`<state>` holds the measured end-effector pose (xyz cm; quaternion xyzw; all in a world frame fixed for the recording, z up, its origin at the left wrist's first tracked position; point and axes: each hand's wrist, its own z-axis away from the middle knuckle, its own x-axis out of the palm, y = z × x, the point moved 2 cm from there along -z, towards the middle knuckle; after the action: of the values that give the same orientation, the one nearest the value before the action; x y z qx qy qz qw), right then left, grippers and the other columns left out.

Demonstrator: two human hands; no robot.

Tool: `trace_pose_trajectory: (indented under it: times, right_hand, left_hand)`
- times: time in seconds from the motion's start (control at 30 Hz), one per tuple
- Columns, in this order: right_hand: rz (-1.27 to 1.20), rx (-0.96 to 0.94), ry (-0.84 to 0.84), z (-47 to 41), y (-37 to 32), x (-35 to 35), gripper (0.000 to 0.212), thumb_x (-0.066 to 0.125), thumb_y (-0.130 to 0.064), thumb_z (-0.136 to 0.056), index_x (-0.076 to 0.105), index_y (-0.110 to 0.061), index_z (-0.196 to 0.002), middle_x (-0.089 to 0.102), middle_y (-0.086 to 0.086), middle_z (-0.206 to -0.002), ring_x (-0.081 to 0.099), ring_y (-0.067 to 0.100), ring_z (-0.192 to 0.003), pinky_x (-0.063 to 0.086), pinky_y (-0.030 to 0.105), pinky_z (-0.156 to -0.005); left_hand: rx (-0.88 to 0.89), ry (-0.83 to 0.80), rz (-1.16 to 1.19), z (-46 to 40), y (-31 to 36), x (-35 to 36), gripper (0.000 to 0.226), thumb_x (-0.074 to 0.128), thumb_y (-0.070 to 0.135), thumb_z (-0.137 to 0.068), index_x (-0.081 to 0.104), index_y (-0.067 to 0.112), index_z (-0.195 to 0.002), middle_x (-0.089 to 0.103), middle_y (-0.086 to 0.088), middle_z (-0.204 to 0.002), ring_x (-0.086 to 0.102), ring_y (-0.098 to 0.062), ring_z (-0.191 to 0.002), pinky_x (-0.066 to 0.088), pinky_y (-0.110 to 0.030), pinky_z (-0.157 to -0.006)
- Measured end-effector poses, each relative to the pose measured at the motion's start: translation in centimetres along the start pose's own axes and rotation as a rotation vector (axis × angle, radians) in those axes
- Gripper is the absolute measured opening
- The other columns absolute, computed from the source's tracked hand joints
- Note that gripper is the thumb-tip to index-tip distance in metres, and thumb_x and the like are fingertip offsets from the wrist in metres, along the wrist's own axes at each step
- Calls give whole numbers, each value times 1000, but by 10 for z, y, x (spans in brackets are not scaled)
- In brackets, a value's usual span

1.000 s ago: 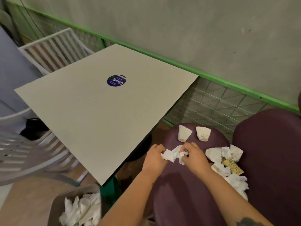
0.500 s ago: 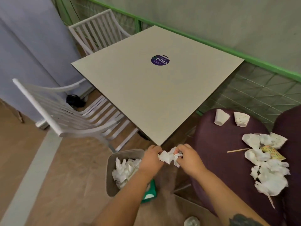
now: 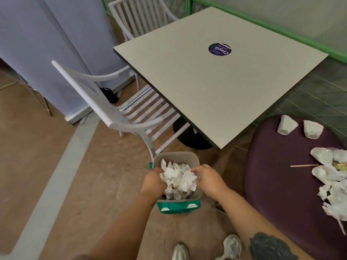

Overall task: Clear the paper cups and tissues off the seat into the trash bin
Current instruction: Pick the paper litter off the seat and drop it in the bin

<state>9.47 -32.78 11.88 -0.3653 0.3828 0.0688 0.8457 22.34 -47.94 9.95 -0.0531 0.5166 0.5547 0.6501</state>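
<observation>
Head view, looking down at the floor. Both hands are over the trash bin (image 3: pixel 177 156), a grey bin with a green base, standing on the wooden floor (image 3: pixel 65 184) next to the white slatted chair (image 3: pixel 120 113).

Left hand (image 3: pixel 153 182) is at the bin's left rim, fingers curled down into the heap of crumpled tissues (image 3: pixel 178 178) that fills the bin; its grip looks curled round a wad at the left edge, fingertips hidden in the paper. Right hand (image 3: pixel 208 178) is at the right rim, fingers bent and touching the heap; cannot tell whether its grip pinches any tissue or just rests on it. Tattoo shows on the right forearm, low in frame.

Purple seat (image 3: pixel 281 184) is to the right, well apart from the bin. On it, far edge: two paper cups, one plain white (image 3: pixel 286 125), one speckled (image 3: pixel 312 129), both lying tipped, just beside each other, not touching. Near the right frame edge: a pile of loose tissues and flattened cups (image 3: pixel 334 177), with a small yellow printed wrapper (image 3: pixel 340 166) among them. A thin wooden stick (image 3: pixel 304 165) lies on the seat, its tip reaching the pile.

Beige square bench (image 3: pixel 216 87) with a round purple sticker (image 3: pixel 219 49) stands behind the bin. Two grey shoes (image 3: pixel 231 245) at bottom.
</observation>
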Motion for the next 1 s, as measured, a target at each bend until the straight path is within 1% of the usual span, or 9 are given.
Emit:
trace_pose_trajectory:
  times: [0.1, 0.23, 0.4, 0.5, 0.57, 0.7, 0.83, 0.93, 1.0]
  right_hand:
    - [29, 13, -54, -1, -2, 5, 50, 59, -5, -81, 56, -26, -126, 48, -2, -128, 53, 16, -113, 33, 14, -88]
    - [40, 22, -31, 1, -1, 0, 49, 60, -8, -81, 55, -26, -127, 48, -1, -130, 54, 18, -115, 39, 23, -97]
    - [29, 21, 14, 5, -1, -12, 43, 62, -13, -84, 55, -26, -124, 50, 0, -124, 59, 19, -102, 48, 30, -92]
    - [-3, 14, 52, 8, -2, -23, 40, 62, -17, -84, 55, -27, -122, 51, -2, -123, 59, 18, -100, 49, 31, -91]
    - [-24, 9, 79, 12, -2, -32, 38, 63, -19, -84, 55, -28, -120, 50, -3, -123, 60, 18, -98, 50, 33, -91]
    - [-66, 5, 141, 23, -1, -53, 38, 62, -19, -86, 54, -26, -123, 49, -4, -124, 58, 18, -102, 49, 33, -93]
    - [-86, 2, 213, 37, 6, -78, 43, 60, -20, -87, 50, -27, -128, 49, -3, -126, 58, 17, -101, 48, 33, -92]
    - [-101, 3, 276, 46, 17, -100, 45, 58, -22, -88, 46, -27, -131, 48, -4, -127, 58, 17, -103, 48, 32, -92]
    - [-109, 7, 319, 53, 29, -113, 47, 58, -22, -88, 44, -27, -134, 48, -4, -130, 57, 16, -104, 47, 32, -93]
  left_hand:
    - [21, -33, -53, 0, -8, 1, 51, 69, 17, -73, 57, 20, -122, 61, -5, -117, 60, -22, -102, 51, -31, -90]
    - [39, -63, -87, -1, -9, 2, 55, 67, 24, -70, 54, 26, -124, 55, -4, -124, 56, -22, -108, 50, -34, -93]
    - [127, -4, -37, 2, 16, -7, 55, 65, 16, -77, 49, 20, -130, 43, -3, -138, 51, -25, -118, 47, -36, -98]
    - [206, 50, -22, 2, 38, -13, 45, 64, 16, -80, 51, 15, -124, 45, -5, -133, 49, -25, -119, 44, -36, -100]
    - [255, 87, -19, 4, 55, -17, 45, 64, 19, -82, 51, 16, -125, 49, -4, -128, 50, -24, -116, 44, -38, -100]
    - [337, 117, 11, 9, 92, -25, 45, 60, 16, -86, 48, 19, -129, 46, 1, -131, 50, -16, -115, 45, -28, -94]
    - [451, 143, 37, 15, 130, -27, 42, 58, 17, -89, 48, 19, -130, 45, 1, -133, 49, -12, -116, 36, -18, -90]
    - [538, 157, 40, 18, 162, -23, 41, 59, 18, -89, 50, 17, -128, 47, 0, -133, 47, -10, -117, 32, -15, -90]
    - [583, 146, 39, 21, 184, -17, 40, 59, 18, -89, 49, 17, -128, 47, 0, -133, 48, -9, -112, 32, -15, -90]
